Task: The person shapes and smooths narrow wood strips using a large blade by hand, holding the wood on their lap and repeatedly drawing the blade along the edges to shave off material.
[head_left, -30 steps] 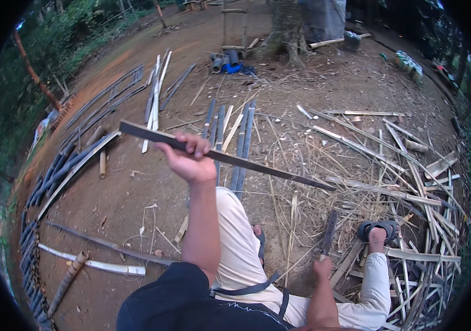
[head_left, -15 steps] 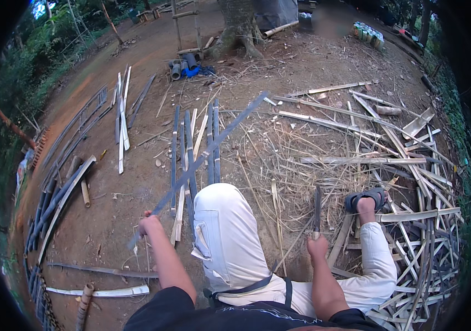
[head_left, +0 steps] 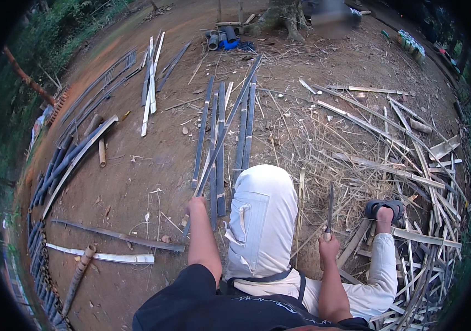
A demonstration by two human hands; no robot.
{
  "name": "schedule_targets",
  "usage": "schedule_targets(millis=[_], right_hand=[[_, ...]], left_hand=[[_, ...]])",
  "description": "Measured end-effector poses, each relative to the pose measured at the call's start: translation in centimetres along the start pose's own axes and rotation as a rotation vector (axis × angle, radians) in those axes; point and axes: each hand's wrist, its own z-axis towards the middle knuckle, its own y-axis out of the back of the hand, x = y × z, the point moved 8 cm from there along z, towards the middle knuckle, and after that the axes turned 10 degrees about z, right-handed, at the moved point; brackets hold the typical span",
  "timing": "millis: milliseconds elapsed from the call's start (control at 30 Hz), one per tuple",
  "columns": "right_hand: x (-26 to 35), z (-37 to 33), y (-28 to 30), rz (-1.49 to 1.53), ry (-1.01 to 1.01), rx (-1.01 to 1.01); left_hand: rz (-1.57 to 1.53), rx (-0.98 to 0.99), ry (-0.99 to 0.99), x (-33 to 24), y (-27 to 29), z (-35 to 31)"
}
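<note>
My left hand [head_left: 195, 206] is closed around the near end of a long, dark split bamboo strip [head_left: 231, 118]. The strip slants forward and right, passing over several bamboo strips [head_left: 202, 132] laid side by side on the ground past my knee; I cannot tell whether it touches them. In my right hand [head_left: 328, 248], a long knife [head_left: 331, 207] is gripped by its handle, blade pointing forward. This hand is beside my bent right leg, above the litter of shavings.
Split bamboo offcuts [head_left: 428, 254] pile up on the right around my sandalled foot [head_left: 384, 211]. Shavings [head_left: 318, 149] cover the ground ahead. Dark bamboo poles [head_left: 62, 165] lie at left, near a short bamboo piece [head_left: 78, 270]. A tree trunk [head_left: 282, 19] stands far ahead.
The bamboo strip has swung from a broad diagonal to lie more nearly in line with the laid strips. My left hand has come nearer my knee. The knife stays in my right hand.
</note>
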Motion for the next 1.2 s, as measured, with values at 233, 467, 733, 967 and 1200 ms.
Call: schedule_targets(millis=[233, 467, 733, 967, 1200], right_hand=[[1.4, -0.7, -0.8, -0.051, 0.031, 0.003], [11.5, -2.5, 4.4, 0.032, 0.221, -0.129], [27.4, -6.8, 7.8, 0.178, 0.592, -0.251], [30.7, -7.8, 8.7, 0.025, 0.772, -0.206], [28.4, -7.5, 8.8, -0.069, 0.91, -0.208]], left_hand=[[0.715, 0.577, -0.035, 7.3, -10.3, -12.3], [1.043, 1.356, -0.976, 9.3, -17.9, -44.8], [1.586, 1.394, -0.727, 24.6, -14.0, -43.2], [1.135, 1.428, -0.383, 24.6, -13.6, -39.1], [1.277, 1.345, -0.599, 21.2, -13.7, -40.6]])
